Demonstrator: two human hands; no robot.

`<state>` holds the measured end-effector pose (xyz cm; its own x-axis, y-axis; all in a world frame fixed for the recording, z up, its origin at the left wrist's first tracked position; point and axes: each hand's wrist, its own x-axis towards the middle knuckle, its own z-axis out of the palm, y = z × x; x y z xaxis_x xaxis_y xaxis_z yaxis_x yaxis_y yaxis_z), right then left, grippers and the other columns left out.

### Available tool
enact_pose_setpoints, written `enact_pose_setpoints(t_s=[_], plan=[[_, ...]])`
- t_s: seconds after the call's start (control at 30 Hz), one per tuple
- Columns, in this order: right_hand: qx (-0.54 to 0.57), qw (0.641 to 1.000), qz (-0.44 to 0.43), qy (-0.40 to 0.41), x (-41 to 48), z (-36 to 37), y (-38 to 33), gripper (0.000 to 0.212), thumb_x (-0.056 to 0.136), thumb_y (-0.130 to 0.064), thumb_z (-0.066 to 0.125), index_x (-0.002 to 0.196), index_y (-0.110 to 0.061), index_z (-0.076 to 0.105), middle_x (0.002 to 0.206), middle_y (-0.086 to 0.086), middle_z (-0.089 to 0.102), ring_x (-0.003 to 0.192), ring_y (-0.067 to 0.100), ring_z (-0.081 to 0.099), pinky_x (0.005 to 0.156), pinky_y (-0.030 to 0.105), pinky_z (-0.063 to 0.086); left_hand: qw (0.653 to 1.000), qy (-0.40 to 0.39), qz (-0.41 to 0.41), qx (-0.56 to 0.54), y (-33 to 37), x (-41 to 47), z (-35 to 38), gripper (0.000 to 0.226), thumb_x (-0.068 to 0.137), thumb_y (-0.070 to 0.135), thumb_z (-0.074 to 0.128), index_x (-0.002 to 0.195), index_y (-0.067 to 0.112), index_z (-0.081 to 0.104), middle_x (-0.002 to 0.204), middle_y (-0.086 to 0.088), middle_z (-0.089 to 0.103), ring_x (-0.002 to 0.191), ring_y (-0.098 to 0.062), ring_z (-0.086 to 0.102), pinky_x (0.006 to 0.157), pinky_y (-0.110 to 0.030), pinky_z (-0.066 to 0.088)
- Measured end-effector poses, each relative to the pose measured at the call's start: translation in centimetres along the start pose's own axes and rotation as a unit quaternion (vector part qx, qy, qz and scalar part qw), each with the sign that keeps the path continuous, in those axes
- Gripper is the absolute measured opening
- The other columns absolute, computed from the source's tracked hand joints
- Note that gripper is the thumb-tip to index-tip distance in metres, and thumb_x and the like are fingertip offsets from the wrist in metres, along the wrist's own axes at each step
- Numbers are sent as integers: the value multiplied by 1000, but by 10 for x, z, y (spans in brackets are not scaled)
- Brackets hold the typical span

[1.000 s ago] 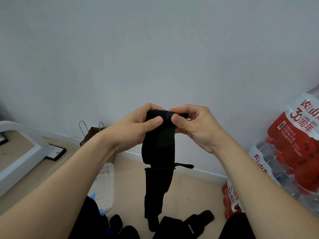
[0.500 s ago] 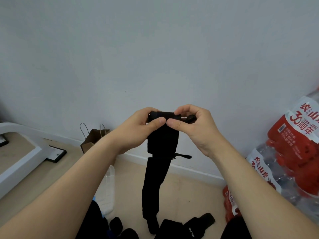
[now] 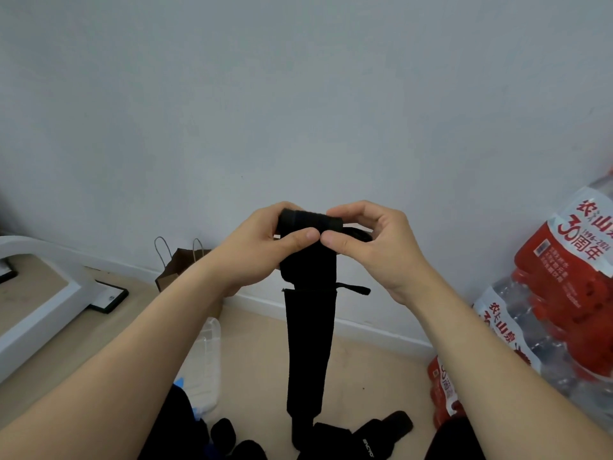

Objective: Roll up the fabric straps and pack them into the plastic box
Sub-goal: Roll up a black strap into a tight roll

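Up in front of the pale wall (image 3: pixel 298 94), both hands are on one black fabric strap (image 3: pixel 308 343). Left hand (image 3: pixel 255 250) grips the rolled top end from its side, thumb pressed across the front. Right hand (image 3: pixel 374 250) pinches the other side of the roll, and the two thumb tips are nearly touching. The rest of the strap hangs straight down, with a little tab (image 3: pixel 355 288) sticking out to the right partway down. Its tail ends low by some loose black straps (image 3: pixel 365 433) on the floor (image 3: pixel 258 360). Clear plastic box (image 3: pixel 205 353) sits lower left on the floor, partly behind the left forearm, well apart from the roll. Brown paper bag (image 3: pixel 179 263) by the wall, red-labelled bottle packs (image 3: pixel 564 293) on the right.
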<state>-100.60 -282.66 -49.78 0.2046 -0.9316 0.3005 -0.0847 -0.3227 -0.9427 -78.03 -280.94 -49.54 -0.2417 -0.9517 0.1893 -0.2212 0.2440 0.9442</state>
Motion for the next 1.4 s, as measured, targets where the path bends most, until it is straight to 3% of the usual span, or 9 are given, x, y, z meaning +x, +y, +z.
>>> enact_pose_setpoints(t_s=[0.13,0.23,0.4,0.67,0.87,1.0,1.17,1.33,1.4], plan=[[27,999,31,-8,0,-2,-2,21,91,-24,88,110,-17,82,105,7,83,93,31,82,87,51,68,999,-24,28,4,-2,0,-1,20,104,23,73,122,25,66,107,-4,72,98,-19,72,87,-49,62],[2,1000,22,-4,-1,-4,-1,24,87,-14,91,109,-20,83,104,2,84,94,27,83,89,38,66,999,-39,8,-5,-2,1,-1,25,101,30,76,125,32,68,107,2,74,99,-15,74,88,-35,64],[2,1000,16,-5,-5,-2,-3,33,79,-10,97,103,-28,83,107,-2,83,99,21,82,92,32,64,996,-35,-43,-65,-3,2,-1,31,98,34,77,122,14,76,116,-21,73,105,-37,77,87,-50,67],[-50,995,61,-62,-8,0,-2,83,70,-18,103,131,-39,51,113,-3,78,95,16,82,79,24,64,997,63,21,-47,-3,5,-3,32,92,11,85,115,28,73,103,3,74,86,-13,77,71,-24,60],[-51,998,38,12,-5,16,1,63,77,-19,99,122,-36,58,109,5,76,87,15,79,62,29,64,995,73,64,-33,-2,5,2,36,93,11,84,119,31,70,107,6,73,90,-12,77,75,-27,63],[12,994,107,21,-2,16,3,48,80,-18,93,121,-24,68,110,11,78,89,24,82,68,44,68,994,65,90,-10,2,4,3,41,90,8,86,121,30,71,111,11,73,96,-18,77,82,-32,66],[63,994,93,-5,0,12,0,22,95,-1,74,113,-13,74,108,18,73,87,38,80,66,40,63,993,58,87,-62,2,4,3,46,84,-8,85,116,26,77,115,7,77,98,-20,80,84,-31,65],[96,991,90,-39,-3,11,-4,23,95,-33,83,116,-24,77,104,13,81,87,40,82,72,44,65,995,60,67,-43,3,1,2,48,86,-11,78,114,28,80,114,4,79,100,-22,80,87,-37,67],[75,995,69,-3,-2,11,-2,16,96,-27,84,111,-23,80,99,13,82,88,36,82,74,46,67,998,32,44,-39,6,1,4,48,89,-6,70,118,31,79,113,4,79,105,-22,79,88,-40,67]])
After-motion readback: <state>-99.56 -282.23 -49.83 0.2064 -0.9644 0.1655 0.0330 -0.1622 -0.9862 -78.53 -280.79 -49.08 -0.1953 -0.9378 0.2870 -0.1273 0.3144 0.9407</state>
